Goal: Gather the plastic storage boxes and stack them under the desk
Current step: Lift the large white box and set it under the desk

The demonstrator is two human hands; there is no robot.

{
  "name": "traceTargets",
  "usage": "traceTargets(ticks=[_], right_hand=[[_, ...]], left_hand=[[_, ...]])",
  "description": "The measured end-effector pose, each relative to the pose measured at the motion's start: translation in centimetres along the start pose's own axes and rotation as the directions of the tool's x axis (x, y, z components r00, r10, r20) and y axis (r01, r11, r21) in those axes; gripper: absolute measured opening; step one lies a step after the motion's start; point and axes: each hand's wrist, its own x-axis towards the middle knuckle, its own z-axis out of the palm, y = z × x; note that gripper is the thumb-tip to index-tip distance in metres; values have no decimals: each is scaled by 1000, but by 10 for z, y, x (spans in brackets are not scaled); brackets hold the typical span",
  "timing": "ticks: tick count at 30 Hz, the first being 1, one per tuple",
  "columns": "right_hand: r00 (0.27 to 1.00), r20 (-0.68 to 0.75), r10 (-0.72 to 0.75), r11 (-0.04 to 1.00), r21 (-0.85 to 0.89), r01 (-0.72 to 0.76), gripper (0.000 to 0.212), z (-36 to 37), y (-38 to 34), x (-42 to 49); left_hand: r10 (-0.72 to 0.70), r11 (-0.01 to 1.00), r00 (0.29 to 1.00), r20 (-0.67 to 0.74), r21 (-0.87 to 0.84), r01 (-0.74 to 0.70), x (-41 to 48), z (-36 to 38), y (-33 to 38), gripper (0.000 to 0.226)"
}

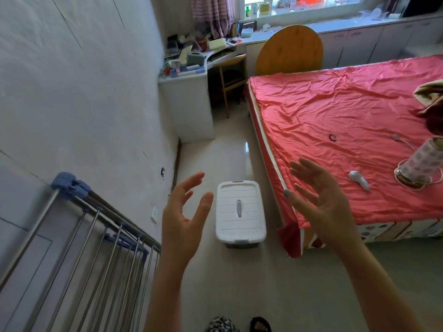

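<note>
Room: a small bedroom with a pale floor [239,283] and a white wall on the left.
Left hand: the left hand [184,212] is up in the air with its fingers spread. It holds nothing.
Right hand: the right hand [321,202] is up too, palm turned in, fingers wide. It holds nothing.
Box: a white plastic storage box [240,209] sits on the floor between the two hands, lower down. Its lid is on. No hand touches it.
Bed: a bed with a pink cover [347,116] is just right of the box.
Rack: a metal drying rack [96,248] stands near on the left.
Desk: a messy white desk [187,92] is far back by the wall, well apart from the box.
Chair: a wooden chair [232,75] is tucked under the desk.
</note>
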Motion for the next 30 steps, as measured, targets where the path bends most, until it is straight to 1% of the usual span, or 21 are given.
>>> traceTargets(ticks=[4, 7, 13, 16, 20, 22, 24, 30], right_hand=[[1000, 5, 7, 1000, 10, -7, 61, 5, 10, 28], [1000, 8, 14, 1000, -2, -14, 62, 11, 21, 49], [999, -34, 28, 999, -28, -29, 65, 27, 51, 99], [997, -67, 42, 998, -41, -45, 64, 42, 66, 131], [995, -82, 61, 996, -66, -66, 66, 68, 85, 174], [992, -76, 102, 991, -80, -108, 66, 86, 98, 199], [992, -72, 108, 989, -96, -115, 66, 93, 102, 207], [980, -111, 165, 977, -115, -177, 64, 118, 128, 239]], left_hand=[[-17, 1000, 1000, 6, 4, 17, 28, 5, -7, 41], [-33, 999, 999, 10, -10, 33, 50, 8, -18, 45], [-55, 998, 997, 56, -10, 55, 117, 15, -55, 50], [-43, 999, 994, 98, -20, 46, 160, 15, -73, 50], [-32, 999, 991, 132, -20, 35, 216, 12, -98, 40], [-49, 998, 985, 164, -23, 54, 245, 8, -118, 39], [-41, 999, 983, 177, -23, 46, 255, 6, -124, 42], [-98, 993, 962, 255, -36, 110, 298, 5, -166, 44]])
